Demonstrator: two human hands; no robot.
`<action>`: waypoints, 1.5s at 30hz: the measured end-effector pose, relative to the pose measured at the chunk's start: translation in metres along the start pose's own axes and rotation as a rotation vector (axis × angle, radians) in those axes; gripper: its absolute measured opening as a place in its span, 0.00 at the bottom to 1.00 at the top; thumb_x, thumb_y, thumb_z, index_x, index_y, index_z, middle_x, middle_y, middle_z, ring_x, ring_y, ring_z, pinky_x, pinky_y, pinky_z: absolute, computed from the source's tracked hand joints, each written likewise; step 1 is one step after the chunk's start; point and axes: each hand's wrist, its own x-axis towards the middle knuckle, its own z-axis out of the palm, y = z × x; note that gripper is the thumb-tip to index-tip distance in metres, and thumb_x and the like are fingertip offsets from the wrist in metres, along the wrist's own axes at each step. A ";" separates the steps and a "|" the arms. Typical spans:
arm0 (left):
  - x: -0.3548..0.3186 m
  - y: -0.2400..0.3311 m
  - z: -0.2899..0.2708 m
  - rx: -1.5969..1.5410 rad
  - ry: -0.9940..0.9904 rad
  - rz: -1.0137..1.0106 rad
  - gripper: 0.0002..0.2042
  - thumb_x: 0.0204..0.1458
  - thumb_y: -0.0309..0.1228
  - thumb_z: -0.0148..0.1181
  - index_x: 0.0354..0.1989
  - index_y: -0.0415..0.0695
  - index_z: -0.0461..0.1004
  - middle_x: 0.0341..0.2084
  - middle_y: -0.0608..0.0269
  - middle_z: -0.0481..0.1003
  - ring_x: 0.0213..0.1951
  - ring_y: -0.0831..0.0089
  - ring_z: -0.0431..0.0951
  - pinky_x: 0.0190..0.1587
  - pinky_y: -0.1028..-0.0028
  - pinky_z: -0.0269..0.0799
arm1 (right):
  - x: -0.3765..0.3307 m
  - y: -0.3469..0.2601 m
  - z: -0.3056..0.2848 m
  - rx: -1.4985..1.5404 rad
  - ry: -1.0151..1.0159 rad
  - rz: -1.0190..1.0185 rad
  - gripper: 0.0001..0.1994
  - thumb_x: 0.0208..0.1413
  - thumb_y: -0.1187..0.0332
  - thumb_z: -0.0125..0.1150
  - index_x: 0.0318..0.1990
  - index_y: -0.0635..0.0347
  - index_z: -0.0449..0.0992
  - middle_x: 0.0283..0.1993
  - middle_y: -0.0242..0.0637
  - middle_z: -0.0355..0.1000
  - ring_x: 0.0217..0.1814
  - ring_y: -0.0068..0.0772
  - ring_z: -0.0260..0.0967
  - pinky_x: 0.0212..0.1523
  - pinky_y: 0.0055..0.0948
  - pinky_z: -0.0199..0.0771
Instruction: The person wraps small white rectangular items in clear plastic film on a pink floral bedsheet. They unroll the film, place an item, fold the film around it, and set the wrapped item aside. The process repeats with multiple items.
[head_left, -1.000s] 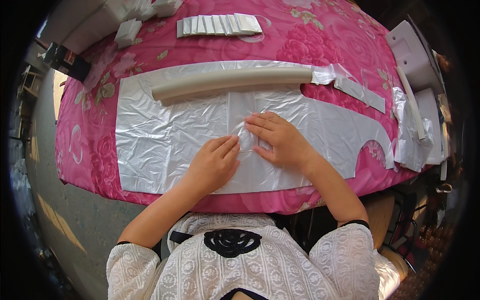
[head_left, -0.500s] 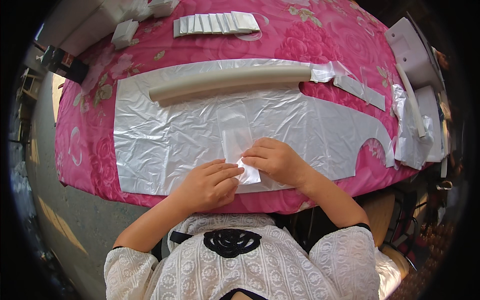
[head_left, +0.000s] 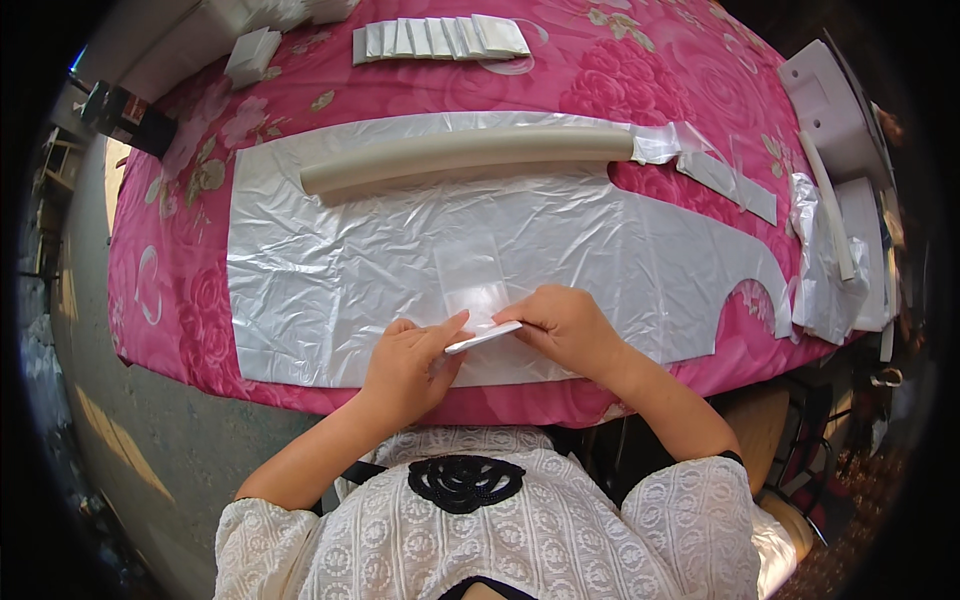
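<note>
A large white plastic sheet (head_left: pixel 330 270) lies spread over a pink flowered tablecloth (head_left: pixel 620 70). Near its front edge my left hand (head_left: pixel 405 365) and my right hand (head_left: pixel 565 325) together pinch a small folded strip of white plastic (head_left: pixel 483 337), one at each end. A small clear rectangle of plastic (head_left: pixel 470 270) lies on the sheet just beyond the strip. A long beige foam tube (head_left: pixel 470 155) rests along the far edge of the sheet.
A row of several folded white packets (head_left: pixel 440 38) lies at the far side of the table. A white pad (head_left: pixel 252 52) sits at the far left. White boards (head_left: pixel 830 90), a thin tube (head_left: pixel 828 205) and crumpled plastic (head_left: pixel 815 270) fill the right end.
My hands have drawn back toward the table's near edge from pressing flat on the sheet, and the small plastic piece is now folded into a narrow strip between them.
</note>
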 end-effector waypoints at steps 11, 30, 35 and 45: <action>0.033 -0.004 -0.005 -0.258 0.057 -0.527 0.35 0.47 0.29 0.59 0.62 0.32 0.49 0.22 0.56 0.77 0.21 0.64 0.77 0.27 0.72 0.70 | 0.049 -0.011 -0.014 0.131 -0.284 0.703 0.14 0.53 0.63 0.55 0.22 0.64 0.75 0.15 0.34 0.70 0.17 0.22 0.67 0.23 0.25 0.66; 0.037 0.001 0.036 0.416 -0.037 -0.032 0.48 0.43 0.54 0.57 0.61 0.27 0.46 0.63 0.36 0.44 0.67 0.47 0.39 0.65 0.54 0.30 | 0.065 0.000 -0.015 0.249 -0.384 0.838 0.15 0.51 0.64 0.54 0.21 0.67 0.75 0.17 0.38 0.71 0.17 0.27 0.71 0.23 0.26 0.68; 0.036 -0.002 0.040 0.371 -0.050 -0.066 0.55 0.39 0.61 0.56 0.62 0.25 0.41 0.64 0.34 0.39 0.67 0.45 0.36 0.65 0.53 0.27 | 0.061 -0.001 -0.011 0.186 -0.350 0.815 0.13 0.50 0.64 0.54 0.22 0.65 0.75 0.16 0.38 0.72 0.18 0.28 0.71 0.23 0.30 0.69; 0.033 -0.004 0.041 0.363 0.000 -0.021 0.57 0.37 0.62 0.57 0.63 0.28 0.37 0.64 0.35 0.37 0.67 0.45 0.33 0.65 0.52 0.26 | 0.030 -0.020 -0.016 -0.439 -0.178 0.451 0.11 0.38 0.63 0.66 0.24 0.60 0.74 0.23 0.42 0.72 0.28 0.40 0.72 0.29 0.34 0.69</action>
